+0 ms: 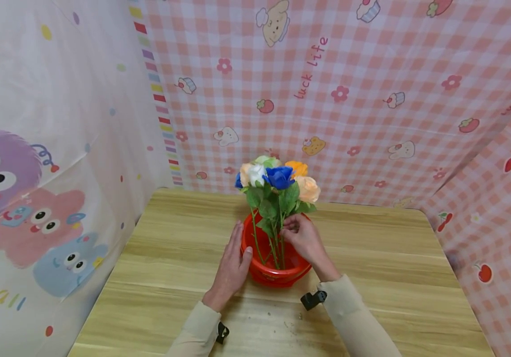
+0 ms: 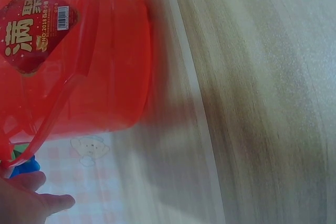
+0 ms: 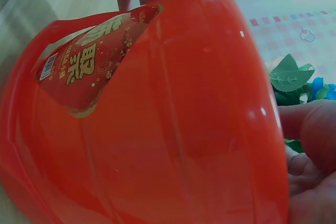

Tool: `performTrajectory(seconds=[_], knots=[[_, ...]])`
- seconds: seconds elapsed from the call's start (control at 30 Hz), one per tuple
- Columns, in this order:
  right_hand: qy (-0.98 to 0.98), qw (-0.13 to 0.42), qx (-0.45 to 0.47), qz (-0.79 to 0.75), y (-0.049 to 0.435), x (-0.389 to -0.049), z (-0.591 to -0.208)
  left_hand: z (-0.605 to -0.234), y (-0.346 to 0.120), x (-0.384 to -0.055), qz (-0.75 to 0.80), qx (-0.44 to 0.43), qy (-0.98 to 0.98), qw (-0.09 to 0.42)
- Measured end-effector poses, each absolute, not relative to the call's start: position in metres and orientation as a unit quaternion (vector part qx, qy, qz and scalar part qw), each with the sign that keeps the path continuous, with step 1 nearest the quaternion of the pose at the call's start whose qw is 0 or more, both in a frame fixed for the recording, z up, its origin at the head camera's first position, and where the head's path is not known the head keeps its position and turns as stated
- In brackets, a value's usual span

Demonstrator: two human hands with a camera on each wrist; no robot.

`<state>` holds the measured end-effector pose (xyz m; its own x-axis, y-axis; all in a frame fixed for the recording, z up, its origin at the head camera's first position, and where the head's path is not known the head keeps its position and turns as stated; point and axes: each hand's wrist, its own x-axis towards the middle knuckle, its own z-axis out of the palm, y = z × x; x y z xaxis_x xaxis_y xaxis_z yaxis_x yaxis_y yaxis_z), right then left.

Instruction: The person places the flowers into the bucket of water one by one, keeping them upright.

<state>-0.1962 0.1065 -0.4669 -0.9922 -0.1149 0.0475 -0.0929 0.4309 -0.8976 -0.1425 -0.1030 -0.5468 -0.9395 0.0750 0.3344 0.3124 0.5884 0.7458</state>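
Both hands are working at a red plastic bucket standing on the wooden table, directly ahead of the two forearms.

Left hand: it is lying flat against the left outer wall of the bucket, fingers straight and together, thumb reaching toward the rim. The palm is pressing rather than gripping, which appears intended to be bracing the bucket so that it is not sliding or tipping while the stems are being handled. In the left wrist view the bucket wall, its thin hoop handle and a printed label are filling the upper left, with fingertips showing at the lower left corner.

Between the hands: a bunch of artificial flowers is standing upright in the bucket, green stems running down inside it, with blue, orange, peach and white heads well above the rim.

Right hand: it is reaching over the right rim, fingers curled and pinching the stems just above the bucket opening. Holding low on the stems is probably keeping the bunch gathered and upright. The right wrist view is showing the bucket wall close up, with leaves and the curled fingers to its right.
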Motion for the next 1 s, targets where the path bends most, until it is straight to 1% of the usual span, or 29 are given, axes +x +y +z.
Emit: performTrajectory(seconds=[0.1, 0.37, 0.6, 0.8, 1.0], knots=[[0.864, 0.009, -0.056, -0.500, 0.104, -0.197, -0.467, -0.547, -0.103, -0.142, -0.442, -0.110, -0.880, 0.133], [0.897, 0.035, -0.041, -0.439, 0.102, -0.200, -0.466, -0.548, -0.102, -0.143, -0.446, -0.113, -0.878, 0.131], [0.901, 0.050, -0.036, -0.429, 0.104, -0.200, -0.463, -0.547, -0.102, -0.144, -0.441, -0.115, -0.880, 0.131], [0.889, 0.040, -0.041, -0.455, 0.112, -0.194, -0.457, -0.542, -0.105, -0.144, -0.418, -0.108, -0.895, 0.112], [0.883, 0.028, -0.045, -0.466, 0.122, -0.184, -0.453, -0.534, -0.112, -0.143, -0.384, -0.095, -0.912, 0.109]])
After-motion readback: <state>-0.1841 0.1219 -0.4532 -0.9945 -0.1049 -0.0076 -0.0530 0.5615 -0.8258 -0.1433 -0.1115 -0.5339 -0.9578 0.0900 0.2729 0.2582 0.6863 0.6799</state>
